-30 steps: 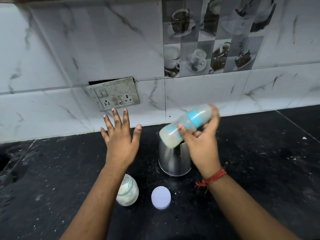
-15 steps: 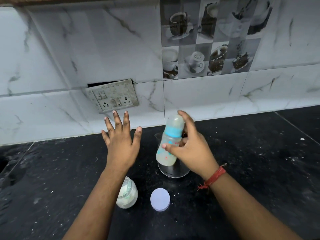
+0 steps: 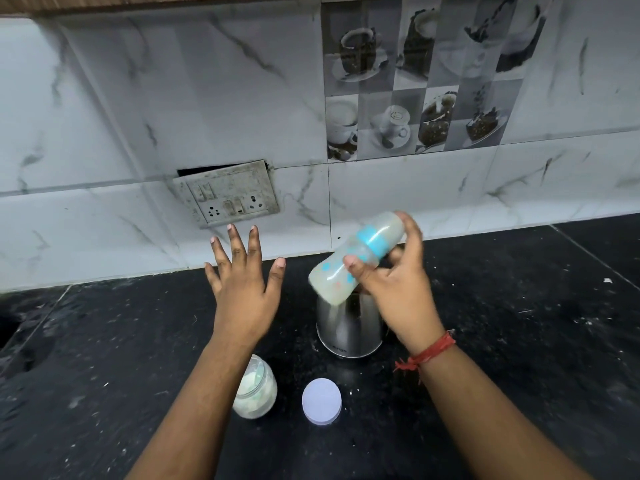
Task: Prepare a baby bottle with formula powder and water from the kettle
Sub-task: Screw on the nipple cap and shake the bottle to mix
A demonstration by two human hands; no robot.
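Note:
My right hand (image 3: 398, 289) grips a capped baby bottle (image 3: 349, 261) with a blue collar and milky liquid inside, tilted with its cap up to the right, above a steel kettle (image 3: 346, 330). My left hand (image 3: 242, 285) hovers to the left of the bottle, fingers spread, holding nothing. A glass jar of white formula powder (image 3: 258, 393) stands open near my left forearm, partly hidden by it. Its white lid (image 3: 321, 400) lies flat on the black counter (image 3: 519, 323) beside it.
A marble-tiled wall rises behind the counter, with a grimy socket plate (image 3: 228, 194) above my left hand. White specks dot the counter on the right. A dark recess (image 3: 10, 330) sits at the far left edge.
The bottle swung from tilted to nearly upright, then back to tilted with its cap up and right. My left hand stayed spread in place.

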